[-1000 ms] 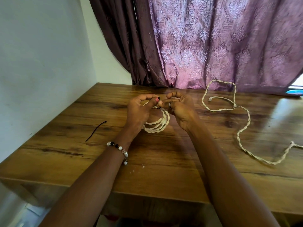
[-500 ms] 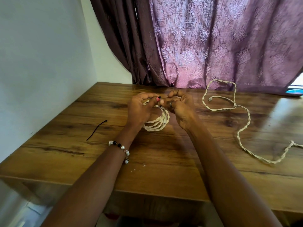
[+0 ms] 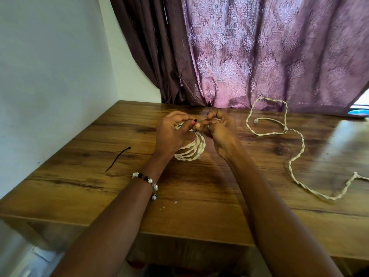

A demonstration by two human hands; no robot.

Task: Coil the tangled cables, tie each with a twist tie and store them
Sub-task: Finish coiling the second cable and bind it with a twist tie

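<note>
Both hands, left hand (image 3: 171, 132) and right hand (image 3: 221, 132), pinching a black twist tie (image 3: 195, 121) atop the coiled cream cable (image 3: 191, 150) over the wooden table (image 3: 199, 196).

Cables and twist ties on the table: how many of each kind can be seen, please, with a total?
Cream twisted cables: 2, the coiled cable held by both hands, and the loose cable.
Black twist ties: 2, the tie at the coil and the spare tie.
Total: 4

left hand (image 3: 172, 132): fingers curled, pinching | right hand (image 3: 220, 131): fingers curled, pinching, thumbs meeting | both forearms outstretched
</note>
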